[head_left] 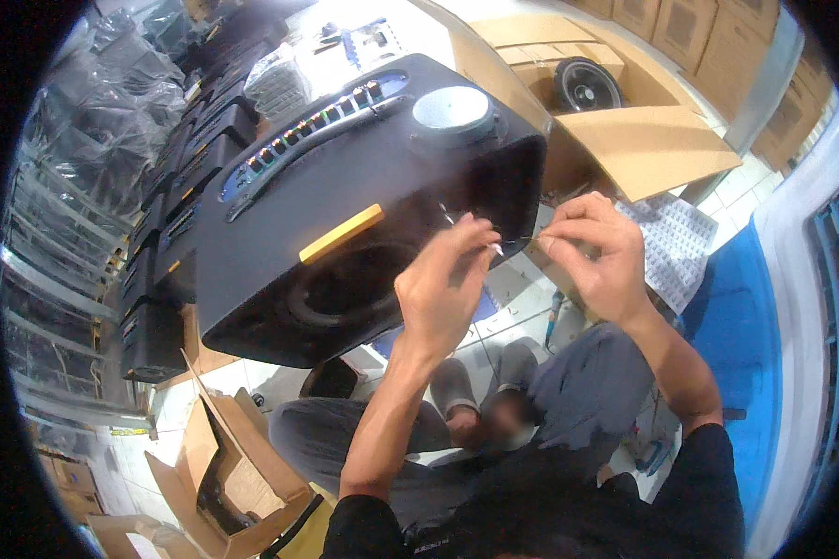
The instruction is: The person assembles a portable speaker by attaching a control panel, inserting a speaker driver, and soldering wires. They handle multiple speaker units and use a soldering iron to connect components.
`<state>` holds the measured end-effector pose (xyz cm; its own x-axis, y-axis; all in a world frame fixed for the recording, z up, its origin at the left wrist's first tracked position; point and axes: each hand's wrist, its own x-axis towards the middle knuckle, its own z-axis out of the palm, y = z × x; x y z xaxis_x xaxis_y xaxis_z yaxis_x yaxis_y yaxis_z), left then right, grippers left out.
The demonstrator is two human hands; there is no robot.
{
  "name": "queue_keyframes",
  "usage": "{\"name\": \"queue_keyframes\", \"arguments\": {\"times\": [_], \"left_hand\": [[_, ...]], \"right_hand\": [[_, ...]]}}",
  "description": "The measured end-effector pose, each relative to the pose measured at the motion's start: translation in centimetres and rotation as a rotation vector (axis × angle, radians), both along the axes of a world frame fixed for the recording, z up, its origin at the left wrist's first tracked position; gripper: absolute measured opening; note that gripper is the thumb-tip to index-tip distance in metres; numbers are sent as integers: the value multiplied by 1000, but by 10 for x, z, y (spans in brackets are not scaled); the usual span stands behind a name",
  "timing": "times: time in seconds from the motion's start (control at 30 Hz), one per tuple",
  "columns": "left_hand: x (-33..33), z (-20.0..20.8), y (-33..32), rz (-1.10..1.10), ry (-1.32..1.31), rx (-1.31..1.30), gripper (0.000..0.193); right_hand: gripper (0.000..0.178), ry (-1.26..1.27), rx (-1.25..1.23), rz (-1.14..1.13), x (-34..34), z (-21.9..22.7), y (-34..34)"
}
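Note:
Both of my hands are raised in front of a black speaker cabinet (pixel 382 177), with a thin wire (pixel 522 239) running between their fingertips. My left hand (pixel 447 279) is closed in a pinch on the wire, and a small whitish bit shows by its fingers. At the wire's other end my right hand (pixel 601 247) pinches with thumb and forefinger. The cabinet lies tilted, with a knob panel (pixel 317 130), a yellow bar (pixel 341 234) and a large round opening (pixel 345 287). A light-grey round thing (pixel 452 110) rests on its top; its kind is unclear.
A carton (pixel 648 149) at the back right holds a round speaker driver (pixel 587 86). More black cabinets (pixel 182 186) stand to the left. An opened carton (pixel 242 475) sits at lower left. A printed sheet (pixel 671 247) lies near a blue plastic surface (pixel 736 326) at right.

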<state>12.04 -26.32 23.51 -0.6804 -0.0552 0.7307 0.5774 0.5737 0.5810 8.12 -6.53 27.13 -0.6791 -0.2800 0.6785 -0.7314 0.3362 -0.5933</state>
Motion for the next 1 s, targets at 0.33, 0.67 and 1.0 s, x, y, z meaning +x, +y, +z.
{"name": "queue_keyframes", "arguments": {"times": [0.33, 0.67, 1.0], "left_hand": [[-11, 6, -4, 17, 41, -612, 44], [-6, 4, -13, -69, 69, -255, 26], [-17, -9, -8, -6, 311, -561, 23]], "right_hand": [[15, 624, 379, 84, 15, 0, -10], [6, 99, 29, -39, 0, -2, -1], [14, 450, 177, 50, 16, 0, -6]]}}
